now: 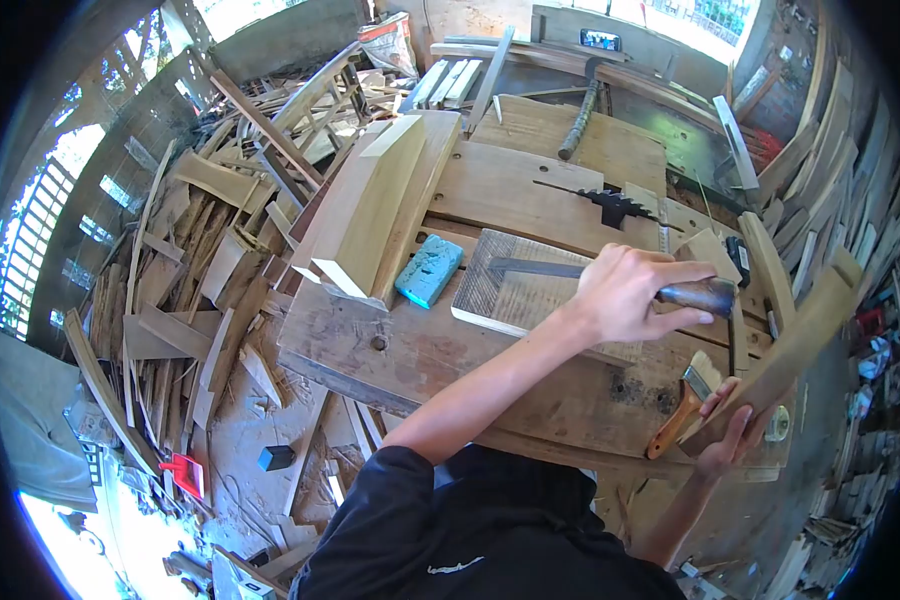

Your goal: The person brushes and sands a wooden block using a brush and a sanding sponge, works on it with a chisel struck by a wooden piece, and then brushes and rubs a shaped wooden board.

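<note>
My left hand reaches across the bench, fingers closed around the handle of a tool with a long, flat, dark blade. Whether it is a file or a chisel I cannot tell. Its blade lies over a dark-streaked wooden board. At the right, my right hand grips the lower end of a long wooden plank, tilted up and away to the right. Beside that hand lies a paintbrush with an orange-brown handle. Left of the streaked board sits a blue sponge-like block.
Stacked timber pieces stand on the workbench at left. A black toothed piece and a round stick lie farther back. Scrap wood heaps up on the left floor; more boards lean at right. A phone stands behind.
</note>
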Demonstrator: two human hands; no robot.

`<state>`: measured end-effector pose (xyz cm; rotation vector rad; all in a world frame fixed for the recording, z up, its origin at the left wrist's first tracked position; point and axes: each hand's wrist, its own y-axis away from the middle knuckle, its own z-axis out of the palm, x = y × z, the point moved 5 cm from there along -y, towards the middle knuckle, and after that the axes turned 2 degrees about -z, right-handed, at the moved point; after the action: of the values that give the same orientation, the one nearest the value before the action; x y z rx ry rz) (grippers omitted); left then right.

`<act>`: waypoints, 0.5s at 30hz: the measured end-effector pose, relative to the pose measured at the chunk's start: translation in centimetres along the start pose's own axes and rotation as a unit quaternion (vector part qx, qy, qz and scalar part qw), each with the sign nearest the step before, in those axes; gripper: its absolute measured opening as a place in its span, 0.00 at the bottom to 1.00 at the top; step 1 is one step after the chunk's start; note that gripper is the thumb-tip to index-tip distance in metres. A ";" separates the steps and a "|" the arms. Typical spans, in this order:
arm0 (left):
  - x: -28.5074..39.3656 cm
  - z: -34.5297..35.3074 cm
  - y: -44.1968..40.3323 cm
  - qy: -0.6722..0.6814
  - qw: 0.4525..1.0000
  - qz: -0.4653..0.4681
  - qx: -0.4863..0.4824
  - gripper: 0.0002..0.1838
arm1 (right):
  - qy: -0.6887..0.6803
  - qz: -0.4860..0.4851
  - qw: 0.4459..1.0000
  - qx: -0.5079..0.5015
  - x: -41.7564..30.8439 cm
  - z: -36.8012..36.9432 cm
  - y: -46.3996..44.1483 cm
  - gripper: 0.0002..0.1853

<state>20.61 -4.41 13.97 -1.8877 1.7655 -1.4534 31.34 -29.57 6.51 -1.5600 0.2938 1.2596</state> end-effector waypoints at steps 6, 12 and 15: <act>-0.6 -1.0 0.3 0.017 1.000 -0.020 0.001 0.28 | 0.058 0.078 0.985 -0.145 -0.2 4.2 1.2 0.37; -1.3 -1.8 0.6 0.024 0.999 0.017 0.040 0.28 | -0.083 -0.003 0.991 0.103 1.2 4.5 1.9 0.38; -1.9 -2.2 0.6 0.011 0.999 0.018 0.046 0.28 | 0.140 0.028 0.977 -0.157 0.3 5.4 1.7 0.43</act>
<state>18.97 -1.94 13.67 -1.7927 1.7015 -1.5209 27.26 -25.74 5.98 -2.0196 0.3301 1.1697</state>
